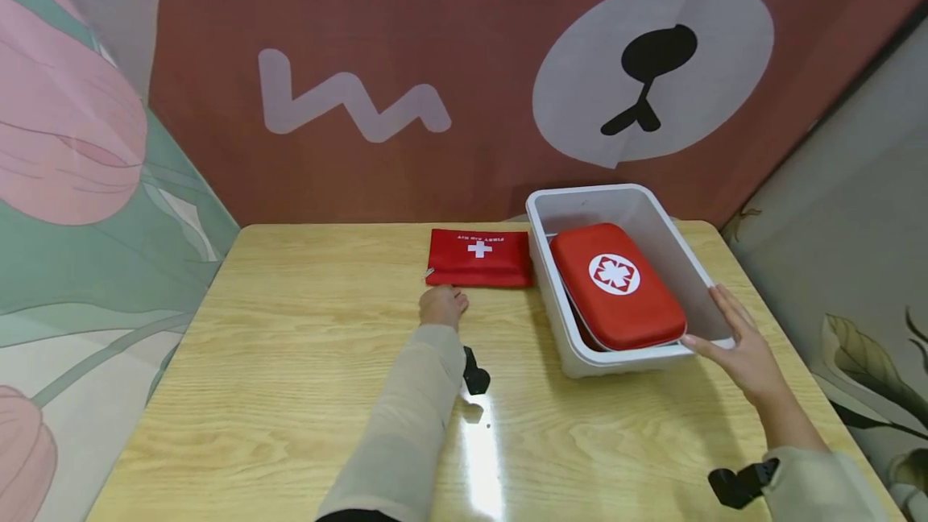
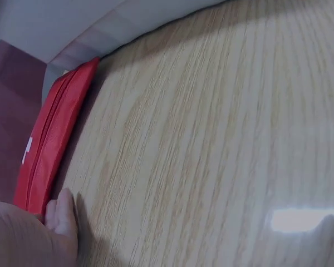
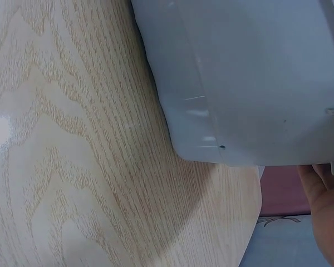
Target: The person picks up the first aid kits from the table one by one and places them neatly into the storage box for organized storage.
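Note:
A red zip pouch (image 1: 480, 258) marked FIRST AID KIT with a white cross lies flat on the table, its zip pull at the near left corner. My left hand (image 1: 444, 306) is at that corner, fingers loosely bent. In the left wrist view the fingertips (image 2: 65, 206) are beside the end of the pouch (image 2: 55, 136); no clear pinch shows. A red hard case (image 1: 616, 288) with a white emblem sits tilted inside a white plastic bin (image 1: 577, 362). My right hand (image 1: 747, 353) grips the bin's near right corner, thumb at the front rim, fingers along the right side.
Wood-grain table (image 1: 275, 393) under everything, its back edge against a brown bear-print curtain (image 1: 348, 176). More printed curtain hangs at left and right. The bin stands near the table's back right, and the pouch's right end lies close to its left wall.

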